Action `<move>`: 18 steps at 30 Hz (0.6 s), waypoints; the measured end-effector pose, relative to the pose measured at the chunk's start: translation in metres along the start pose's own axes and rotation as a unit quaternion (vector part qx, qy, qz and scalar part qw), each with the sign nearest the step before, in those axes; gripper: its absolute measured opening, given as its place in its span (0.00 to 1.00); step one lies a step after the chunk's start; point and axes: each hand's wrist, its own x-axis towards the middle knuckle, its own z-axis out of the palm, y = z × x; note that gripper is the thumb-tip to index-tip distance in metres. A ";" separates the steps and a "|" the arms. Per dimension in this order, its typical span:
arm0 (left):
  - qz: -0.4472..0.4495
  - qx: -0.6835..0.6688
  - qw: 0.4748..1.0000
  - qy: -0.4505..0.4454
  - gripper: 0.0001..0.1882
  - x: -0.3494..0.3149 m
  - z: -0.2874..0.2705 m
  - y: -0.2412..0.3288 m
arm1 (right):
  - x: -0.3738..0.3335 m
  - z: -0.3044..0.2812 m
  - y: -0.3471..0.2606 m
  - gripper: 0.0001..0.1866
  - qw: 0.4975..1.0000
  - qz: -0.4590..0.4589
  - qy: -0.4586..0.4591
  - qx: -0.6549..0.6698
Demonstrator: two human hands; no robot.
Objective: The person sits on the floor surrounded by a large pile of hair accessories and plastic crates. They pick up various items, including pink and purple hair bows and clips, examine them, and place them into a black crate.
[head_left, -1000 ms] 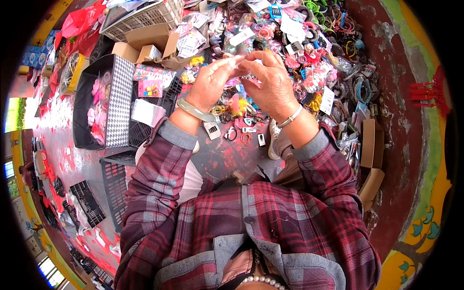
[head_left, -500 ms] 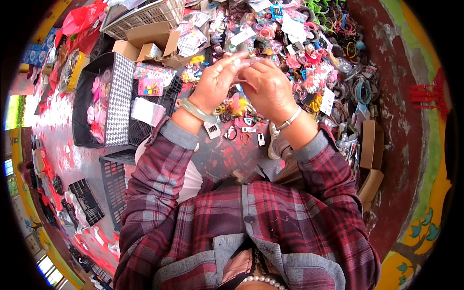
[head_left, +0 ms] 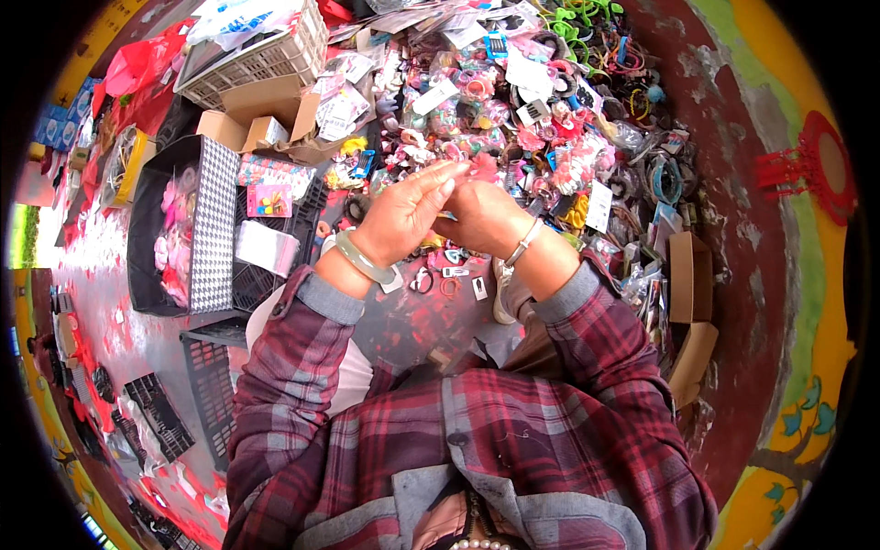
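My left hand (head_left: 403,213) and my right hand (head_left: 486,218) meet above the near edge of a heap of hair accessories (head_left: 440,96). The left thumb and fingers are pressed together, pointing to the right. Curled fingers of the right hand touch them from the other side. Whatever lies between them is mostly hidden; a pinkish piece (head_left: 483,167) shows just beyond the fingertips, and I cannot tell whether it is held or lies on the heap. Below the hands, a black hair tie (head_left: 422,280) and a small white card (head_left: 479,288) lie on the floor.
At left stands a houndstooth-sided black box (head_left: 213,225) with pink items, beside a black crate (head_left: 261,286) bearing packets. Behind are an opened cardboard box (head_left: 266,105) and a beige plastic crate (head_left: 293,50). Cardboard boxes (head_left: 689,275) line the right side, near the wall.
The joined hands sit lower in the picture and nearer to me, while the view has shifted. Translucent pinkish material seen between the fingers earlier is now mostly hidden.
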 end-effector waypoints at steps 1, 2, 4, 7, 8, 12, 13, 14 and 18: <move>0.019 0.040 0.999 -0.013 0.18 -0.001 0.001 0.001 | -0.001 0.002 0.002 0.11 1.000 0.003 -0.003 -0.008; 0.037 0.082 0.996 -0.024 0.18 -0.001 0.000 0.004 | -0.002 0.004 0.004 0.10 1.000 0.004 -0.006 -0.014; 0.018 0.083 0.996 -0.041 0.21 -0.003 -0.003 -0.003 | -0.001 0.006 0.005 0.10 0.999 0.021 -0.021 -0.032; -0.054 0.082 0.994 -0.050 0.30 0.000 -0.015 0.009 | -0.003 0.013 0.022 0.10 0.998 0.007 0.037 -0.053; -0.105 0.069 0.991 -0.055 0.37 0.001 -0.023 0.022 | -0.004 0.008 0.020 0.10 0.999 0.000 0.027 -0.045; -0.083 0.159 0.977 -0.112 0.48 -0.003 -0.047 0.013 | -0.003 -0.004 0.009 0.08 0.995 -0.096 0.002 0.004; -0.090 0.110 0.980 -0.140 0.49 -0.003 -0.047 0.011 | -0.002 -0.006 0.007 0.08 0.992 -0.118 -0.020 0.026; -0.099 0.058 0.979 -0.169 0.49 -0.005 -0.046 0.008 | -0.003 -0.008 0.001 0.08 0.988 -0.139 -0.044 0.049; -0.231 -0.219 0.917 -0.241 0.54 -0.014 -0.039 -0.003 | -0.006 -0.019 -0.016 0.11 0.973 -0.149 -0.047 0.171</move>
